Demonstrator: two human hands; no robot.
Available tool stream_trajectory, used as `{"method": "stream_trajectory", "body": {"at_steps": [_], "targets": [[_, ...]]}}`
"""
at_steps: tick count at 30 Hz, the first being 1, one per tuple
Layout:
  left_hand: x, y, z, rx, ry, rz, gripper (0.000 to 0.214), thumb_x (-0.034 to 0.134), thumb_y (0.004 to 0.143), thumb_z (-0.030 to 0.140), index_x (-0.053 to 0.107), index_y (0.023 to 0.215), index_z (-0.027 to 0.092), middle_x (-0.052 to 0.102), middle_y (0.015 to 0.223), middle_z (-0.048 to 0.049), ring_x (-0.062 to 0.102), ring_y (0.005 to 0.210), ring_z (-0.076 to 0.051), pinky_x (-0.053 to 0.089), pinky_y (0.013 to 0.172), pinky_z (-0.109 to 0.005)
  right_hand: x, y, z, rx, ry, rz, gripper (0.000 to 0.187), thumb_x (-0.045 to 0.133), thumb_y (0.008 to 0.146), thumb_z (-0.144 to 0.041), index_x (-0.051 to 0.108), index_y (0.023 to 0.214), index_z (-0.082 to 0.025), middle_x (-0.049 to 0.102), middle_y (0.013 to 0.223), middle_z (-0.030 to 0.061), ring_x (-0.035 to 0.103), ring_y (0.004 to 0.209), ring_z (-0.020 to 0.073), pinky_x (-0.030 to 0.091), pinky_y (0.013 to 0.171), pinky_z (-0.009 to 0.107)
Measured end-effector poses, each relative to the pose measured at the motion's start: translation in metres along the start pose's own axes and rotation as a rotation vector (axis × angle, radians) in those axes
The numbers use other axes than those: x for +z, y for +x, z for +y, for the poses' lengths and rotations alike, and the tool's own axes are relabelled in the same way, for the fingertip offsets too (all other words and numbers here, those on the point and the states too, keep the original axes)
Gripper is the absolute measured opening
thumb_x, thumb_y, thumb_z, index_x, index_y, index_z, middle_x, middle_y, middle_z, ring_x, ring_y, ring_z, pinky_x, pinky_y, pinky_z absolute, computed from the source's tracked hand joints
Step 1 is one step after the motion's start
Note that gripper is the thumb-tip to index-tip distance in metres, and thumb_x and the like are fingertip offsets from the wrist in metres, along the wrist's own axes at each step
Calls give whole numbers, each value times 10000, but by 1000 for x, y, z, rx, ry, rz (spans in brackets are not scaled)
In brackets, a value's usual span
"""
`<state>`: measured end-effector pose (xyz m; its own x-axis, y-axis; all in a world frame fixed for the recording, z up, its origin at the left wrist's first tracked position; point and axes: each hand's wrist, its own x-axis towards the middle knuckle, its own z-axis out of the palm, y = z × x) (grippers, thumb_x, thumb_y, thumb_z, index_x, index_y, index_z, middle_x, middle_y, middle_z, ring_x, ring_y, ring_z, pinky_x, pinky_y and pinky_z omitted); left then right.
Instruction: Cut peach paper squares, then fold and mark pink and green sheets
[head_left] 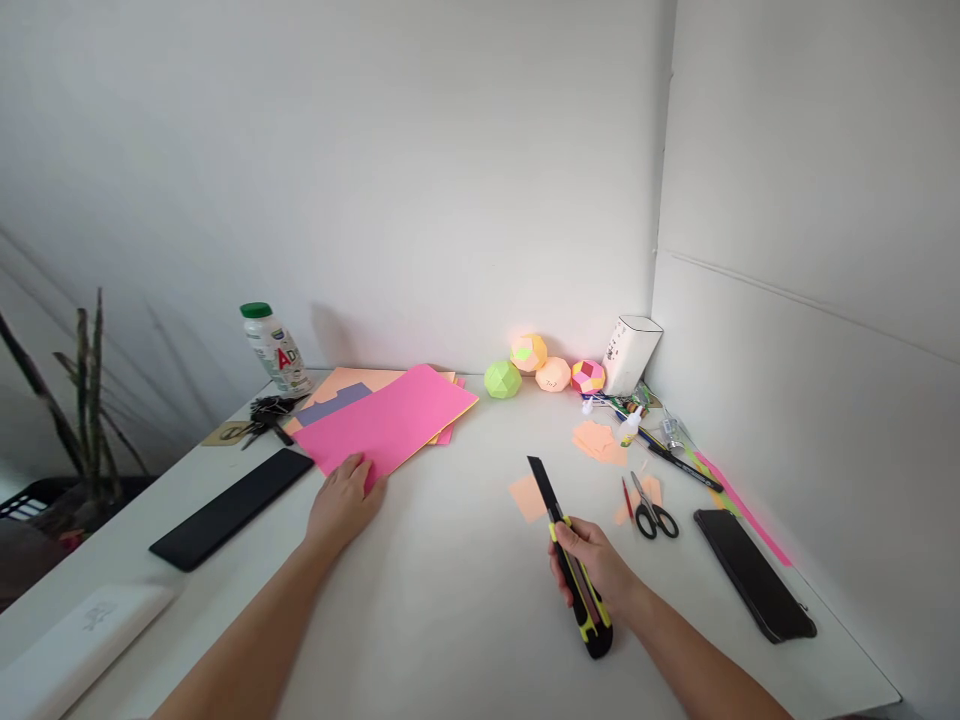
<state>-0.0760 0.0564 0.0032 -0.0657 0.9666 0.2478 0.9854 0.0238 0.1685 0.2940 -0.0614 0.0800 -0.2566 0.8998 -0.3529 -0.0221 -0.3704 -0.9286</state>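
Observation:
In my right hand [589, 565] is a black and yellow utility knife [580, 592], its dark blade end pointing up and away over the white table. Near that blade lies a small peach paper piece [528, 498]. My left hand [346, 503] is at the near edge of a bright pink sheet of paper [397, 415], with the paper's edge between thumb and fingers. Beneath the pink sheet are peach paper [352, 377], a purple-grey piece [334, 402] and a yellow edge. The fingertips of my left hand are partly hidden.
Scissors [655, 518], a red pencil-like stick [627, 498], a glue bottle [631, 427] and a black pouch [754, 575] lie on the right. Faceted paper balls [502, 379] and a white box [631, 355] stand at the back. Leftward are a bottle [276, 348], keys [270, 415] and a black slab [232, 508].

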Motion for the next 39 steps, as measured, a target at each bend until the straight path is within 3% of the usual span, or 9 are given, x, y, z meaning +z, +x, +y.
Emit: {"method": "stream_trajectory", "body": {"at_steps": [11,24,33,39], "targets": [[2,1,-2,11,23,-13,525,334,921,397,563,1251,59,465,1403,-166,434,1289,-303,363,1067,-400,-1,0,-1,-12,-40,22,616,472,757,-788,493,676,-177,520,451,-49,462,319,81,331,328,199],[2,1,-2,18,13,9,473,379,904,373,587,1223,93,484,1386,-164,451,1277,-301,370,1064,-409,-2,2,0,-11,-32,56,518,494,801,-709,480,740,-195,530,491,-56,445,339,81,349,368,216],[2,1,-1,21,15,14,473,385,901,373,584,1223,90,487,1382,-171,446,1284,-297,355,1076,-407,0,-3,-5,-54,31,-29,293,574,797,-406,464,1007,-233,558,710,-58,509,483,95,400,504,248],[2,1,-1,16,17,10,485,370,909,382,577,1234,87,482,1388,-166,447,1281,-296,362,1068,-402,-4,0,-6,-109,24,-52,296,604,804,-468,457,885,-225,577,818,-31,530,523,84,437,522,244]]}}
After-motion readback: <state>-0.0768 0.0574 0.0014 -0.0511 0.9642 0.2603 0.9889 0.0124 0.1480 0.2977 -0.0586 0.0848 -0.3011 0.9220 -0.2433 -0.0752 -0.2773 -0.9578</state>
